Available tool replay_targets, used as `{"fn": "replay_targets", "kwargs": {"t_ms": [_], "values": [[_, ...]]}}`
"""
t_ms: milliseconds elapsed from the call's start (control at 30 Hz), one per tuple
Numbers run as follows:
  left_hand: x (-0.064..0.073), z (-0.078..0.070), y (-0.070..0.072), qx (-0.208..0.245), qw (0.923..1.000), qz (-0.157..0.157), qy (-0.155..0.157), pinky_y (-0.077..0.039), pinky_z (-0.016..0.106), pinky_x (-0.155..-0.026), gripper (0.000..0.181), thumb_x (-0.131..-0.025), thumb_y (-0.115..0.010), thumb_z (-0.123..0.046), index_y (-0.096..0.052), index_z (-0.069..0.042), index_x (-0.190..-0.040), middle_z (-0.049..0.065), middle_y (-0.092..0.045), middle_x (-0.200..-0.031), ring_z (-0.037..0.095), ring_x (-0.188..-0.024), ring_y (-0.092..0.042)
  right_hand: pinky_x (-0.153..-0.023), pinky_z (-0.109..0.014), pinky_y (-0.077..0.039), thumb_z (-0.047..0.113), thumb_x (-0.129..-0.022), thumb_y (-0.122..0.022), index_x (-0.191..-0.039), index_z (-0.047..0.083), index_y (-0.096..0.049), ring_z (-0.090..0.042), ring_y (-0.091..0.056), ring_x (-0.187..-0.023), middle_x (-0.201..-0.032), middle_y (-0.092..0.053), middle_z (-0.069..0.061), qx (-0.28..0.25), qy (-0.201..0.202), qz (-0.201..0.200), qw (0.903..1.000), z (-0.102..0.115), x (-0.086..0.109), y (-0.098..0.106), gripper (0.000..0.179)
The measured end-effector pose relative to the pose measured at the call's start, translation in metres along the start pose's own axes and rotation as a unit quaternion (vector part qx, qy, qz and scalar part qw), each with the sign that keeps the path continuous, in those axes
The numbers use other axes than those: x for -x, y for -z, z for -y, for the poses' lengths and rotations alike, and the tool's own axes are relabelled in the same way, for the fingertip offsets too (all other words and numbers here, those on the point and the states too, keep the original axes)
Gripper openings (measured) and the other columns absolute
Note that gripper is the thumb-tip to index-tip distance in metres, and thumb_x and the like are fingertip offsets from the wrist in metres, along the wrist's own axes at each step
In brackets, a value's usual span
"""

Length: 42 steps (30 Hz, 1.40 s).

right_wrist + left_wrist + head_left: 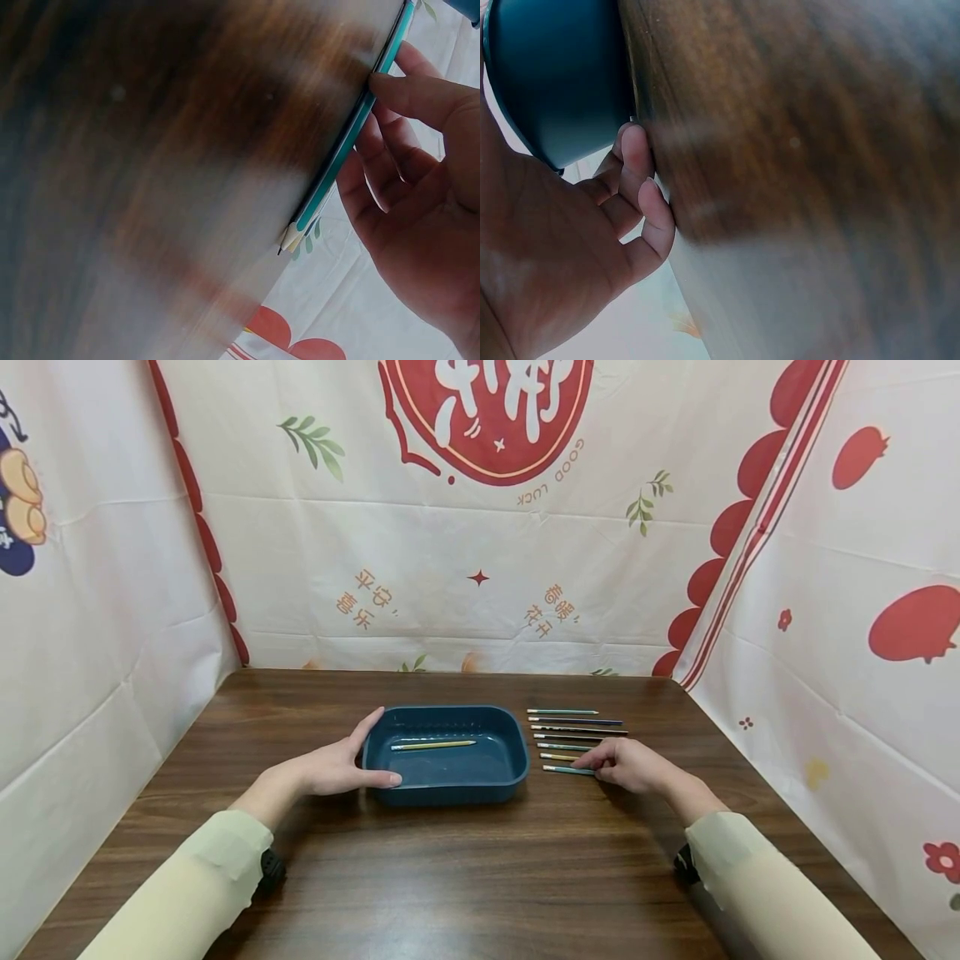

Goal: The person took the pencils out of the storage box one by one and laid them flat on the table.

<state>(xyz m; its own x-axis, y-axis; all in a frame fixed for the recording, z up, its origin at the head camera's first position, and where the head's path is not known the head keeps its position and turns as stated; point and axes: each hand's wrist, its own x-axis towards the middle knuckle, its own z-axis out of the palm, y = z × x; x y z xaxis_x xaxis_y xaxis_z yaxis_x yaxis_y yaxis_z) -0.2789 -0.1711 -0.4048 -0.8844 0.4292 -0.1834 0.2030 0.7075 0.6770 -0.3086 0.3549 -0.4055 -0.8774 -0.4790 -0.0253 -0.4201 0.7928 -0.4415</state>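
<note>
A dark blue rectangular tray stands on the table, with a yellow pencil lying inside. My left hand holds the tray's left end, thumb over the front rim and fingers around the outside. Right of the tray, several pencils lie in a row, tips pointing right. My right hand pinches the nearest one, a green pencil, near its tip end. In the right wrist view the thumb presses on the green pencil, which still lies low along the tabletop; its sharpened point shows.
Beyond the green pencil lie a yellow pencil, dark pencils and, farthest back, another green pencil. The brown wooden table ends at a printed white cloth behind and on both sides.
</note>
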Motion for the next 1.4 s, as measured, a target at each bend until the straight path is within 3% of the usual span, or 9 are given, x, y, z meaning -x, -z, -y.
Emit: {"fn": "replay_targets", "kwargs": {"t_ms": [667,967,1133,1400], "values": [[0.001,0.002,-0.001,0.003,1.0000,-0.001,-0.004,-0.027,0.075,-0.128,0.129,-0.092,-0.075,-0.074,0.013,-0.031,-0.176,0.025,-0.010,-0.183,0.051,-0.164,-0.028,-0.087,-0.032,-0.055,-0.006,-0.099,-0.068,-0.121,0.018,-0.086,-0.015,-0.065,-0.103,-0.116,-0.074,-0.004,0.008,0.001,0.003,1.0000,0.004,-0.001,0.000,0.038],[0.001,0.000,0.000,0.001,1.0000,0.000,-0.003,-0.027,0.075,-0.128,0.129,-0.092,-0.075,-0.074,0.013,-0.032,-0.176,0.025,-0.009,-0.183,0.051,-0.165,-0.027,-0.085,-0.030,-0.055,-0.005,-0.098,-0.070,-0.125,0.018,-0.085,-0.013,-0.066,-0.101,-0.113,-0.075,-0.004,0.018,0.014,-0.023,0.9995,0.002,0.000,0.005,0.038],[0.001,0.000,0.000,0.000,1.0000,-0.001,-0.004,-0.028,0.074,-0.128,0.129,-0.092,-0.075,-0.074,0.014,-0.032,-0.176,0.025,-0.009,-0.183,0.051,-0.165,-0.027,-0.079,-0.028,-0.051,-0.005,-0.100,-0.068,-0.129,0.014,-0.083,-0.012,-0.060,-0.094,-0.118,-0.075,-0.008,0.006,0.019,-0.032,0.9993,0.009,0.000,0.009,0.037],[0.000,0.000,0.000,0.002,1.0000,0.001,-0.001,-0.028,0.074,-0.128,0.129,-0.092,-0.075,-0.074,0.013,-0.031,-0.176,0.025,-0.010,-0.183,0.051,-0.163,-0.029,-0.082,-0.028,-0.053,0.008,-0.107,-0.068,-0.135,0.018,-0.079,-0.017,-0.061,-0.099,-0.124,-0.079,-0.009,-0.031,0.013,-0.026,0.9991,0.032,-0.009,0.015,0.032]]}}
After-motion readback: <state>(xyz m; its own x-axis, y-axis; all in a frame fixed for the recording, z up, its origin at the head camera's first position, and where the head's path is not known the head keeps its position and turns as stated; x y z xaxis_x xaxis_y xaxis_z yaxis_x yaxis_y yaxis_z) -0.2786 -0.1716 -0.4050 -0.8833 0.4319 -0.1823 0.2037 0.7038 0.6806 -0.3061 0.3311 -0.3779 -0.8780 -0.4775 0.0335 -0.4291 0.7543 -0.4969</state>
